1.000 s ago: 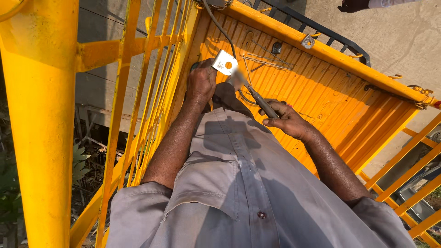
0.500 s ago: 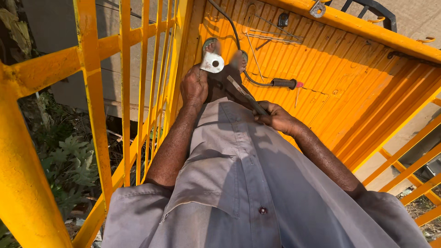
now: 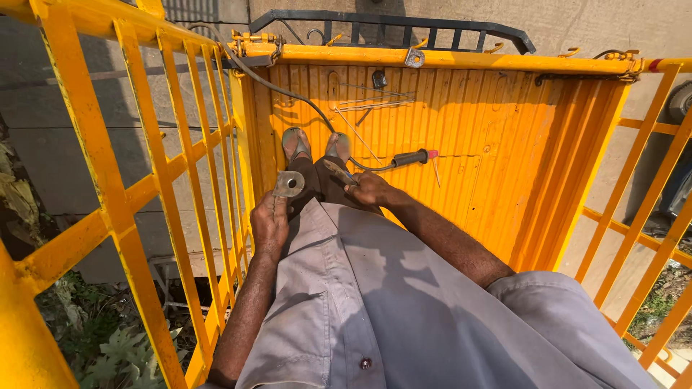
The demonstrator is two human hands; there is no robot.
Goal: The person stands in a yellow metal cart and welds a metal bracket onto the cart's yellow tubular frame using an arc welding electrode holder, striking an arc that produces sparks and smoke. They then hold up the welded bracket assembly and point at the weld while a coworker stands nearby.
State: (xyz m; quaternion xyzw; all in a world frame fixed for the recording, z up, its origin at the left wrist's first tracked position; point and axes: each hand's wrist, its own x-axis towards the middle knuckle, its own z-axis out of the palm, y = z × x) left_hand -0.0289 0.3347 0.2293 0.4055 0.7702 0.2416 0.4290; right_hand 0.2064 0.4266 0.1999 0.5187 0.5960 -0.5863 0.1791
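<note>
Head view: down into a yellow metal cage with a ribbed floor (image 3: 461, 180), barred railings on the left (image 3: 166, 187) and right (image 3: 634, 216), grey concrete beyond the far rail, green leaves below on the left. Two feet in sandals (image 3: 317, 144) planted on the floor just ahead of the hands. One black cable (image 3: 288, 94) trailing from the far left corner down to those feet. One dark-handled tool with a red tip (image 3: 411, 157) lying on the floor just beyond the right hand, a few thin metal rods (image 3: 375, 102) farther off near the far wall.

Left hand (image 3: 268, 223) closed around one flat metal lug with a round hole (image 3: 289, 184), held just above the knuckles. Right hand (image 3: 369, 190) closed on a pair of pliers (image 3: 337, 170), jaws pointing away toward the feet, apart from the lug.

Compared with half a second ago: hands lowered and drawn apart, pliers no longer meeting the lug, more of the floor and both feet now exposed.
</note>
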